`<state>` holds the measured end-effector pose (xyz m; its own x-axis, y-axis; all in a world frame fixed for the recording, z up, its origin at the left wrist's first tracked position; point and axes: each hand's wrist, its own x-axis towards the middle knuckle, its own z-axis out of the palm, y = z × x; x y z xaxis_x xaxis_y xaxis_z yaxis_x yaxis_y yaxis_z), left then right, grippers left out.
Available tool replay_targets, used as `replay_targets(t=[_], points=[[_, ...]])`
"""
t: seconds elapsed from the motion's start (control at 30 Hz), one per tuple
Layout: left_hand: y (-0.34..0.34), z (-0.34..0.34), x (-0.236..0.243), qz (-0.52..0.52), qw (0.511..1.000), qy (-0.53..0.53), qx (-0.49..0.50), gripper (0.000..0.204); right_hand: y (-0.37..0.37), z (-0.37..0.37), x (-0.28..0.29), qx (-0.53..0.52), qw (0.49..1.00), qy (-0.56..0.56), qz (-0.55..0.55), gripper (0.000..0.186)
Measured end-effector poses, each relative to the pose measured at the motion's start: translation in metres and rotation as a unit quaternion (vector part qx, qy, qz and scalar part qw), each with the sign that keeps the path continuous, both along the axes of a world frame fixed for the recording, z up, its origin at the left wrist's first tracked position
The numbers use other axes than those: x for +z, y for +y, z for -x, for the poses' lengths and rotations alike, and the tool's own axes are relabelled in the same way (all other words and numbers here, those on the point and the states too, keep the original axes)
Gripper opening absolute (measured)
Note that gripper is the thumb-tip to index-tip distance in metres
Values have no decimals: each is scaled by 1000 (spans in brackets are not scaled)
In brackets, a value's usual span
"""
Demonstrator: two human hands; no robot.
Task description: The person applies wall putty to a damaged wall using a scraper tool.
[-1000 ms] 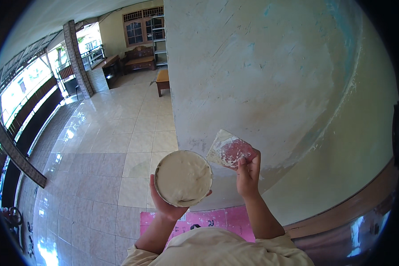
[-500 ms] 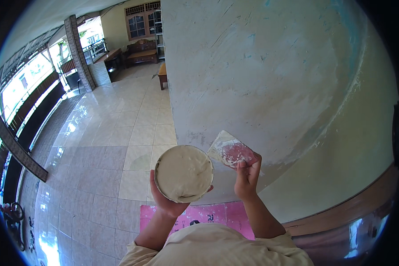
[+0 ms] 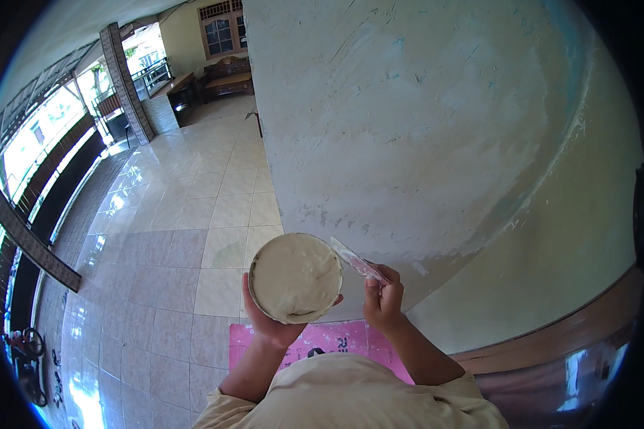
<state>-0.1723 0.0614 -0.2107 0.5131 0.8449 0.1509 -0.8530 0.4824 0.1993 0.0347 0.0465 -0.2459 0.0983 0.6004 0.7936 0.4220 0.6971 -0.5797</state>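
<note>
My left hand (image 3: 273,325) grips a round tub of cream-coloured wall putty (image 3: 293,279) from below, its thumb along the left rim and fingertips showing at the right. In my right hand (image 3: 384,294) is a flat putty scraper (image 3: 359,262), red and smeared with white. Its blade is turned nearly edge-on, with the tip close beside the tub's upper right rim; whether it touches the rim I cannot tell. Just beyond both hands rises the wall (image 3: 408,143), patchy with grey-white filler and bluish marks.
Below the tub a pink sheet (image 3: 240,339) lies on the tiled floor (image 3: 164,264), along the wall's foot. A brown glossy surface (image 3: 529,375) runs at the lower right. Farther off stand a wooden bench (image 3: 227,79), a pillar (image 3: 124,86) and a parked motorbike (image 3: 27,357).
The scraper has turned from face-on to nearly edge-on as my right hand moved a little left and down. The tub stays almost in place, and the view has shifted slightly.
</note>
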Motion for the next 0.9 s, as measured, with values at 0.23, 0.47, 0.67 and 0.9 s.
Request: replay_targets(t=[0.23, 0.47, 0.67, 0.9], points=[[-1, -1, 4, 5, 1000, 10, 3, 86, -4, 0, 8, -19, 997, -59, 45, 21], [-2, -2, 3, 7, 1000, 19, 2, 86, -1, 3, 4, -27, 997, -71, 23, 22], [-4, -3, 4, 21, 1000, 2, -5, 85, 11, 5, 11, -28, 997, -69, 20, 23], [-3, -2, 2, 27, 1000, -2, -14, 87, 18, -9, -16, -21, 994, -93, 45, 25]])
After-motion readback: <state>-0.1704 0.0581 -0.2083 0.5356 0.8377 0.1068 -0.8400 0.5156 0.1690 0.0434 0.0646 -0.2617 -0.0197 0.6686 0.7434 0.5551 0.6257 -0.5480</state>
